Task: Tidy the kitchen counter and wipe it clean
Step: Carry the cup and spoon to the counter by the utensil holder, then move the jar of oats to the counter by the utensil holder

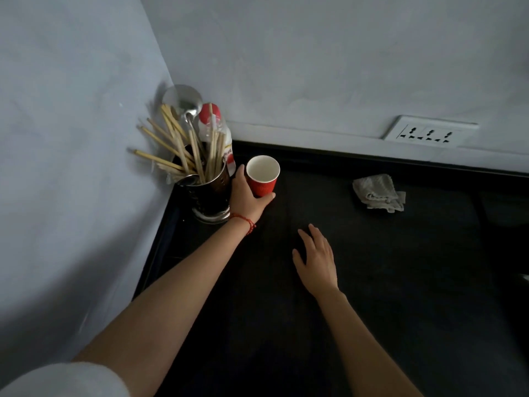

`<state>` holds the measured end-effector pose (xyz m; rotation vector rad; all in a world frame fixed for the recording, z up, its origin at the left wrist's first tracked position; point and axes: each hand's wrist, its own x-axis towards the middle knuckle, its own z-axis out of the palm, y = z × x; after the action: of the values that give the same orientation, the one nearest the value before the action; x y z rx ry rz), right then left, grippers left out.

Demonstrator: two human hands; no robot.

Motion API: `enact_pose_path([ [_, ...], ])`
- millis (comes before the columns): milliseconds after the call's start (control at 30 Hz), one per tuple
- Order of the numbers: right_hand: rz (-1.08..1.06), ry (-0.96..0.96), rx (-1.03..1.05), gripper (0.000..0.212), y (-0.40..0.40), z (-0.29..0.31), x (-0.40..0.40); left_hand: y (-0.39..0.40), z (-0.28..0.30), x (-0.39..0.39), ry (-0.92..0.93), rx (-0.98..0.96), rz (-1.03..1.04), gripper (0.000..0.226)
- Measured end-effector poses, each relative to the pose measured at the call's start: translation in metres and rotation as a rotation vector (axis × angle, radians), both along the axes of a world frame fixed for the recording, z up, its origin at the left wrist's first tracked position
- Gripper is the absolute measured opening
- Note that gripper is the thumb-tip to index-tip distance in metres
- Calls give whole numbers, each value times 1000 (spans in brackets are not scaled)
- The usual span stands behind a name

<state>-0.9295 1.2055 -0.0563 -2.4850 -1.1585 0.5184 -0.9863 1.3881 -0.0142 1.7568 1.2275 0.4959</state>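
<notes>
Your right hand (316, 260) lies nearest, fingers straight and slightly spread, palm down over the middle of the black counter (372, 296), holding nothing; whether it touches the surface cannot be told. Farther in, your left hand (246, 197), a red string bracelet (243, 220) at its wrist, curls thumb and fingers round the lower part of a red paper cup (262, 176). The cup stands upright near the counter's far left corner; its wall is ribbed, its inside white, and nothing shows inside it. Just left of the cup, touching the back of your hand, stands a metal utensil holder (210, 193) filled with wooden chopsticks (183, 147) and a steel ladle (183, 100). Behind the holder, in the corner itself, stands a plastic bottle (213, 124) with a red-and-white cap. Toward the far edge on the right lies a crumpled pale cloth (378, 191), well apart from the cup. Beyond it, a white socket panel (429, 131) sits on the wall.
</notes>
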Motion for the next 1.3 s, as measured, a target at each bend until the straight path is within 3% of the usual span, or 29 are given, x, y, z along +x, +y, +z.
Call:
enact_pose_path([
  [100, -154, 29, 108, 49, -21, 14, -5, -33, 10, -17, -55, -8, 0, 76],
  [300, -464, 101, 94, 47, -108, 22, -23, -106, 7, -55, -23, 0, -385, 27],
  [667, -1212, -11, 335, 31, -334, 22, -96, -273, 5, -57, -2, -41, -857, 18],
  [933, -1605, 264, 326, 28, -506, -20, -169, -449, -28, -43, 217, -71, -1291, 23],
  [1133, -1748, 453, 298, 29, -614, -28, -222, -561, -68, -36, 485, -31, -1396, 20],
  [1300, -1937, 516, 297, 33, -675, -37, -253, -609, -86, -18, 630, 25, -1414, 17],
])
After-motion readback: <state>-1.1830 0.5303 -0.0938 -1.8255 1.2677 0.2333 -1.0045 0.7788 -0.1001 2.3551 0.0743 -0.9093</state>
